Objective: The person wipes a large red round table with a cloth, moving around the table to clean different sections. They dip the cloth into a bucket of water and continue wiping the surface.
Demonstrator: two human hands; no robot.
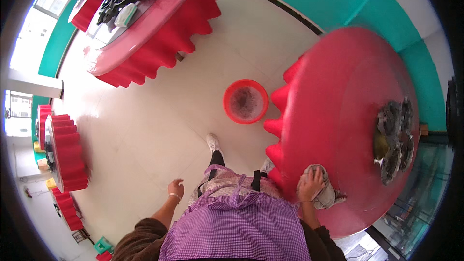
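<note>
My right hand presses a grey-beige cloth flat against the near edge of a round table with a red cover. The fingers lie spread over the cloth, and part of it trails to the right. Away from everything, my left hand hangs over the floor at my side, holding nothing, its fingers loosely curled and partly apart. On the far right of the table sits a cluster of dark, shiny objects, too unclear to name.
A red plastic basin of foamy water stands on the pale tiled floor beside the skirted table. Another red-skirted table at upper left bears dark items and a white packet. Further skirted tables line the left. A green stool is at lower left.
</note>
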